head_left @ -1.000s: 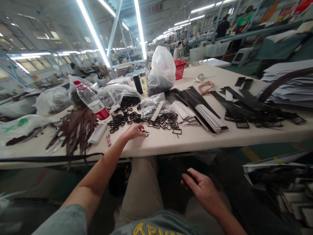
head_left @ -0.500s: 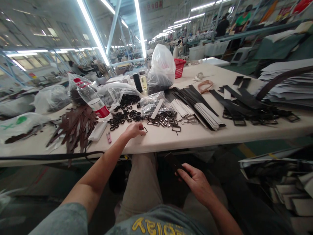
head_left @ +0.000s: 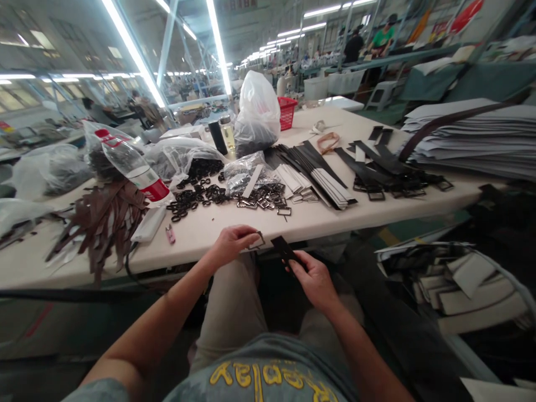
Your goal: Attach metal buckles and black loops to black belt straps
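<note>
My left hand (head_left: 233, 244) pinches a dark rectangular metal buckle (head_left: 258, 240) at the table's front edge. Just to its right, my right hand (head_left: 312, 274) grips a dark strap (head_left: 281, 246) whose far end points toward the buckle; a small gap separates the two. Beyond my hands lies a pile of similar buckles (head_left: 268, 196), with one loose buckle (head_left: 284, 211) in front. Black loops (head_left: 196, 200) are heaped to the left of that pile. Straps with pale backing (head_left: 330, 187) lie to its right.
A plastic bottle (head_left: 134, 167) leans over brown strips (head_left: 104, 218) at left. Pink snips (head_left: 170, 234) lie near the front edge. Finished-looking straps with buckles (head_left: 377, 173) and a stack of white sheets (head_left: 456, 131) occupy the right. A bin of pieces (head_left: 464, 285) stands low right.
My left hand has drawn the buckle off the tabletop toward me and right. My right hand has raised the strap, bringing its end close to the buckle. The view has turned slightly right.
</note>
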`<action>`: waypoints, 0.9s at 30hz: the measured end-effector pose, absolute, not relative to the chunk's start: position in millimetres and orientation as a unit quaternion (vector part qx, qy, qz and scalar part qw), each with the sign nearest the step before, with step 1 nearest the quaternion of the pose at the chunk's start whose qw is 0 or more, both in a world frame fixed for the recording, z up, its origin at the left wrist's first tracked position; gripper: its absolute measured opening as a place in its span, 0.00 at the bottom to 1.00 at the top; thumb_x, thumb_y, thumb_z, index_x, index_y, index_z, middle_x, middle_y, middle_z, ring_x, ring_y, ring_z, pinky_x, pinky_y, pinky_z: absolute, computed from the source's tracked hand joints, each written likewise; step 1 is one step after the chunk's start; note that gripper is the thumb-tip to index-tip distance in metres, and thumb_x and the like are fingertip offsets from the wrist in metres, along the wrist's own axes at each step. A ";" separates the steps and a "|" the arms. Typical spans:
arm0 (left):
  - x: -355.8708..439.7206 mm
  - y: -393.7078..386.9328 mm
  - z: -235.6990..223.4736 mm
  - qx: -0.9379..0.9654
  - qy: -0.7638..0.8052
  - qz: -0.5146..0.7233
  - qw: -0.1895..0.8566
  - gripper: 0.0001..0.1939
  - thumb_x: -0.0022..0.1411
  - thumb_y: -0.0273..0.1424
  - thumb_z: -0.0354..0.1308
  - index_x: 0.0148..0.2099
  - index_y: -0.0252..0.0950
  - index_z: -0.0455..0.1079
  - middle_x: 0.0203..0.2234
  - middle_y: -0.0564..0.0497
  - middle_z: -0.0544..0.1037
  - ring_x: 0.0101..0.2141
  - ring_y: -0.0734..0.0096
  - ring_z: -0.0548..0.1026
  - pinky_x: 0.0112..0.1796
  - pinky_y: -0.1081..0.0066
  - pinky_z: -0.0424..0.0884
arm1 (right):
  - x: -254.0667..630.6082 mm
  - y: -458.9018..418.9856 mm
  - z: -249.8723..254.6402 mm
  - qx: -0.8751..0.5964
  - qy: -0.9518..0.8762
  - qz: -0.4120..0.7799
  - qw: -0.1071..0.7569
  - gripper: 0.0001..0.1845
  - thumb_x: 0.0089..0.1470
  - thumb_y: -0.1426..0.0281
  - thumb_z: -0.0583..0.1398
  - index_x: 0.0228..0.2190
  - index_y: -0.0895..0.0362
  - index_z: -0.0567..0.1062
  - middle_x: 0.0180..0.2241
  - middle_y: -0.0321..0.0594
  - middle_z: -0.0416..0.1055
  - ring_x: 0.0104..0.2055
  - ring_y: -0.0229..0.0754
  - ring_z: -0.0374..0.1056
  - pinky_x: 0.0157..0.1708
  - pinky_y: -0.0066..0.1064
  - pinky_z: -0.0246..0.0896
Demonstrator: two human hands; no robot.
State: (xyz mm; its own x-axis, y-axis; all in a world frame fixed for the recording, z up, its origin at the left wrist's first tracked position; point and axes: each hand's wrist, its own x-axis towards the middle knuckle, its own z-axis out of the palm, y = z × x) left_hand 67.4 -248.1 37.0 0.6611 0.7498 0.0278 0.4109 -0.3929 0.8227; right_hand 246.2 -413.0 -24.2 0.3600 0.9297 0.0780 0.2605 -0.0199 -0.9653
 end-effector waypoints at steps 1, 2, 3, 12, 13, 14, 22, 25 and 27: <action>71.0 -260.9 38.9 0.807 0.329 0.213 0.441 0.17 0.59 0.42 0.60 0.41 0.33 0.79 0.28 0.49 0.79 0.29 0.70 0.73 0.32 0.73 0.69 | 244.5 -410.5 -21.2 -0.632 -0.468 0.317 0.530 0.14 0.60 0.62 0.57 0.41 0.56 0.77 0.33 0.39 0.78 0.35 0.43 0.73 0.38 0.31 0.66; 74.4 -272.3 40.8 0.809 0.305 0.219 0.452 0.16 0.60 0.41 0.60 0.41 0.34 0.80 0.30 0.48 0.80 0.31 0.69 0.74 0.33 0.72 0.69 | 242.3 -408.6 -18.1 -0.622 -0.475 0.317 0.535 0.14 0.60 0.63 0.57 0.42 0.56 0.77 0.33 0.38 0.78 0.35 0.43 0.73 0.38 0.31 0.66; 77.5 -281.6 42.8 0.813 0.287 0.227 0.452 0.15 0.60 0.40 0.60 0.41 0.35 0.80 0.31 0.48 0.79 0.32 0.69 0.75 0.34 0.72 0.70 | 239.8 -407.6 -15.0 -0.611 -0.484 0.321 0.538 0.14 0.59 0.63 0.57 0.42 0.56 0.78 0.32 0.38 0.78 0.34 0.43 0.73 0.38 0.31 0.66; 85.4 -293.8 51.5 0.797 0.308 0.307 0.419 0.12 0.59 0.37 0.62 0.38 0.36 0.81 0.33 0.48 0.77 0.35 0.68 0.74 0.37 0.71 0.69 | 226.0 -429.4 -4.5 -0.554 -0.469 0.401 0.559 0.11 0.58 0.64 0.58 0.38 0.56 0.78 0.30 0.37 0.78 0.31 0.40 0.73 0.34 0.29 0.67; 85.6 -293.5 51.3 0.781 0.314 0.290 0.456 0.13 0.58 0.39 0.62 0.37 0.35 0.81 0.32 0.48 0.78 0.33 0.69 0.74 0.36 0.71 0.69 | 226.0 -431.7 -4.3 -0.549 -0.468 0.410 0.558 0.11 0.58 0.65 0.58 0.37 0.56 0.78 0.30 0.37 0.78 0.31 0.40 0.73 0.34 0.29 0.67; 85.9 -293.6 51.1 0.759 0.322 0.268 0.498 0.15 0.57 0.41 0.63 0.38 0.34 0.81 0.30 0.48 0.78 0.31 0.70 0.73 0.34 0.72 0.69 | 225.9 -433.5 -4.1 -0.545 -0.465 0.417 0.559 0.11 0.57 0.65 0.58 0.37 0.57 0.78 0.30 0.37 0.78 0.31 0.40 0.73 0.34 0.29 0.67; 87.4 -302.6 44.1 0.585 0.326 0.199 0.715 0.32 0.54 0.51 0.64 0.55 0.37 0.74 0.26 0.53 0.75 0.24 0.80 0.68 0.27 0.78 0.65 | 224.7 -436.2 -3.5 -0.534 -0.413 0.447 0.587 0.12 0.55 0.62 0.60 0.37 0.57 0.78 0.30 0.38 0.78 0.31 0.41 0.72 0.34 0.31 0.68; 87.5 -306.7 38.8 0.537 0.324 0.201 0.753 0.29 0.50 0.47 0.69 0.50 0.34 0.78 0.28 0.51 0.76 0.23 0.83 0.67 0.26 0.80 0.65 | 224.5 -434.8 -4.9 -0.539 -0.409 0.438 0.592 0.12 0.55 0.63 0.60 0.36 0.57 0.78 0.29 0.37 0.77 0.30 0.40 0.71 0.34 0.31 0.67; 87.2 -309.2 37.0 0.516 0.325 0.209 0.765 0.27 0.46 0.42 0.73 0.47 0.34 0.79 0.29 0.51 0.77 0.22 0.83 0.68 0.26 0.80 0.66 | 224.1 -433.9 -6.9 -0.545 -0.412 0.430 0.591 0.11 0.56 0.64 0.60 0.35 0.57 0.78 0.28 0.37 0.76 0.30 0.40 0.71 0.33 0.30 0.66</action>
